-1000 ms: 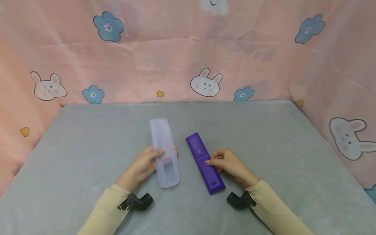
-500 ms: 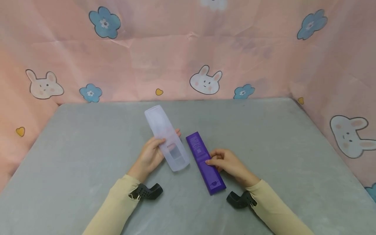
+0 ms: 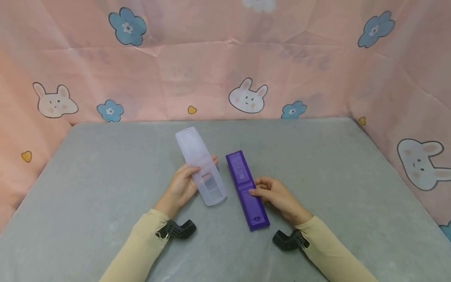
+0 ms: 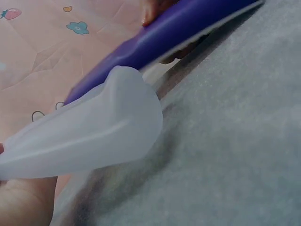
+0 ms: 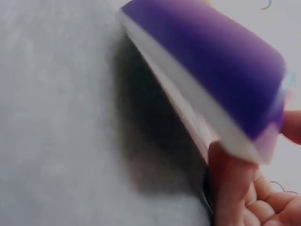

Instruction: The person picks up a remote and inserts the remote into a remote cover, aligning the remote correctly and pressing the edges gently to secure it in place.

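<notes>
My left hand [image 3: 179,190] grips a translucent white remote cover [image 3: 193,147] around its middle, thumb on top and fingers beneath. A rectangular cutout shows in the cover's near half, and its far end leans left. To its right, my right hand [image 3: 280,199] pinches a purple remote control [image 3: 253,205] by its right edge, thumb on the upper face. That face is the back, with a battery lid latch near the lower end. The remote's pale front side faces down, its edge visible in the right wrist view. Cover and remote are held side by side above the table, a gap between them.
A grey cloth-covered table [image 3: 105,172] spreads under both hands. Behind and at the sides hangs a pink curtain [image 3: 197,74] printed with rabbits and flowers. A black wrist camera [image 3: 177,230] sits on the left wrist, another black camera [image 3: 289,240] on the right.
The left hand has moved forward and slightly right, tilting the cover's far end leftward. The remote has shifted slightly forward and turned a little more upright in the right hand.
</notes>
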The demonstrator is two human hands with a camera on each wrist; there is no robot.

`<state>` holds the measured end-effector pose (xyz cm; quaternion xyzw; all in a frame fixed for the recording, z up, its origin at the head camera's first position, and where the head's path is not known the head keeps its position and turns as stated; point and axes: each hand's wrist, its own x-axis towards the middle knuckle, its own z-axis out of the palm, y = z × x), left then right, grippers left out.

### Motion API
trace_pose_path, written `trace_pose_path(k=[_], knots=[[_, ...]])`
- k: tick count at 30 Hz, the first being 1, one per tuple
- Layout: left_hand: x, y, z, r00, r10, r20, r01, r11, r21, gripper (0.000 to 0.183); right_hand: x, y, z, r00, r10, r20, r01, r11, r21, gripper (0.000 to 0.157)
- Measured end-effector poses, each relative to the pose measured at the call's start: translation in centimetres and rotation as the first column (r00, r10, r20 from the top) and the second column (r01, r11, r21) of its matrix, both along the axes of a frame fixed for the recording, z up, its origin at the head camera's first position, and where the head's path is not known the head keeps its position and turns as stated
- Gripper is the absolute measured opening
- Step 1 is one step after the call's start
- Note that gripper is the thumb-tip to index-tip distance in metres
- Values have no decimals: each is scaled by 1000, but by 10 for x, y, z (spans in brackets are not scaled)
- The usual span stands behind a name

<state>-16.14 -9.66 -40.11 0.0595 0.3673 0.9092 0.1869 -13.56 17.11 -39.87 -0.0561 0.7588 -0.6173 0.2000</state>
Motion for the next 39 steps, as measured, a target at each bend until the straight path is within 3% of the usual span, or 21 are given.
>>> trace_pose_path(k=[4, 9, 15, 20, 29, 39], knots=[[0, 1, 0, 1000, 11, -6, -11, 1000, -16, 58, 1, -1, -1, 1000, 4, 30, 0, 991, -132, 29], [1, 0, 0, 1000, 17, -19, -18, 1000, -26, 57, 2, -3, -2, 999, 24, 29, -15, 960, -281, 22], [1, 0, -1, 1000, 13, -19, -14, 999, -35, 57, 3, -4, -4, 999, 37, 15, -29, 933, -357, 15], [1, 0, -1, 1000, 14, -23, -15, 999, -38, 57, 3, -3, -5, 999, 29, 27, -18, 936, -350, 21], [0, 1, -2, 997, 57, -46, -59, 998, -32, 55, 5, -3, -3, 995, 91, 47, -71, 943, -326, 9], [-1, 1, -1, 994, 95, -53, -96, 995, -11, 51, 5, -3, -3, 988, 152, -14, -153, 979, -138, 15]])
